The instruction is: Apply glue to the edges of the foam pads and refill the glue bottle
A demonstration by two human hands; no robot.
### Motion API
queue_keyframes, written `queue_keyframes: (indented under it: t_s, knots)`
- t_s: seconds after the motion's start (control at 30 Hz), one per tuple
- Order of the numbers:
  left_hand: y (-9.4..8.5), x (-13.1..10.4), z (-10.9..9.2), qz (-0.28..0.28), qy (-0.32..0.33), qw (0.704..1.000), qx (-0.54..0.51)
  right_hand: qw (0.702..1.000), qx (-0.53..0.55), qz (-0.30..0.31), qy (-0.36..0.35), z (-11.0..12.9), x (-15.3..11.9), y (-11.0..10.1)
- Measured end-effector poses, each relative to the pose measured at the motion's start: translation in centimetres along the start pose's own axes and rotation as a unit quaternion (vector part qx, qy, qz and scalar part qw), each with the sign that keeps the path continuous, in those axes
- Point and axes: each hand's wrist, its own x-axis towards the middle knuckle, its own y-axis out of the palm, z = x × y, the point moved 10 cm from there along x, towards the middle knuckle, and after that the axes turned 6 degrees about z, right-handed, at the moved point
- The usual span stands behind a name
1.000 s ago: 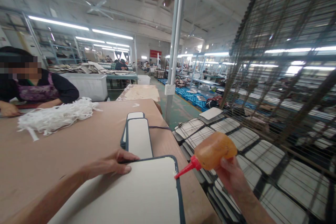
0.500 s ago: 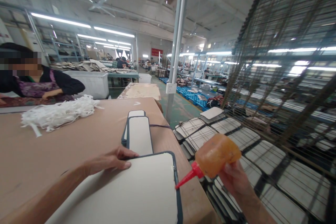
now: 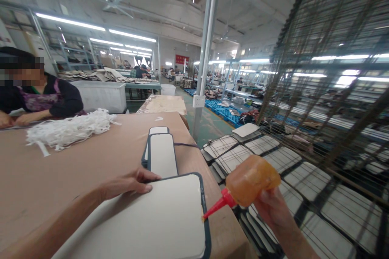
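Observation:
A large cream panel with a dark border [image 3: 152, 218] and rounded corners lies on the brown table. My left hand [image 3: 133, 182] grips its far edge, thumb on the cream face and fingers partly hidden at the dark rim. An amber squeeze glue bottle [image 3: 252, 180] is held tilted in my right hand [image 3: 272, 202], its red nozzle [image 3: 219, 204] pointing down and left. The nozzle tip touches the panel's right border, where a small yellowish drop shows. Wet-looking glue runs along the border above the tip.
Smaller dark-bordered panels [image 3: 162, 151] lie behind the large one. A heap of white strips [image 3: 71, 127] is on the table [image 3: 130, 145]. At the left sits a co-worker [image 3: 39, 97]. Wire racks [image 3: 298, 137] with several panels stand to the right, beyond the table edge; a post [image 3: 203, 60] rises ahead.
The large panel has shifted slightly away from me under the nozzle, and a yellowish drop now shows at the tip. The co-worker's arms have moved left and down.

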Motion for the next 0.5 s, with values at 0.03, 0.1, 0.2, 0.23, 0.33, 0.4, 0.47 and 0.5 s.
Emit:
queue_keyframes:
  t_s: [0.03,0.1,0.2,0.23,0.33,0.4,0.47,0.5]
  knots:
    - [0.1,0.0,-0.1,0.004,0.0,1.0,-0.003,1.0,-0.001,-0.004,0.003,-0.1,-0.1,-0.1]
    - [0.2,0.0,-0.2,0.005,-0.003,1.0,-0.011,1.0,0.003,-0.008,-0.001,-0.2,-0.2,-0.4]
    - [0.2,0.0,0.0,-0.006,-0.013,1.0,-0.016,1.0,0.008,-0.005,0.001,-0.6,-0.5,-0.9]
    - [0.1,-0.1,0.1,-0.011,-0.016,1.0,-0.018,1.0,0.008,-0.006,0.003,-0.7,-0.6,-1.0]
    - [0.0,-0.2,0.2,-0.017,-0.02,0.999,-0.028,1.0,0.001,-0.02,0.006,-0.7,-0.8,-1.2]
    - [0.2,-0.3,0.1,-0.009,-0.018,0.999,-0.031,1.0,-0.007,-0.028,0.005,-0.5,-0.9,-1.1]
    - [0.5,-0.2,-0.2,0.002,-0.014,0.999,-0.034,1.0,-0.014,-0.026,0.005,-0.3,-0.9,-1.0]
    - [0.6,-0.2,-0.4,0.005,-0.012,0.999,-0.035,1.0,-0.018,-0.021,0.001,-0.1,-0.9,-0.9]
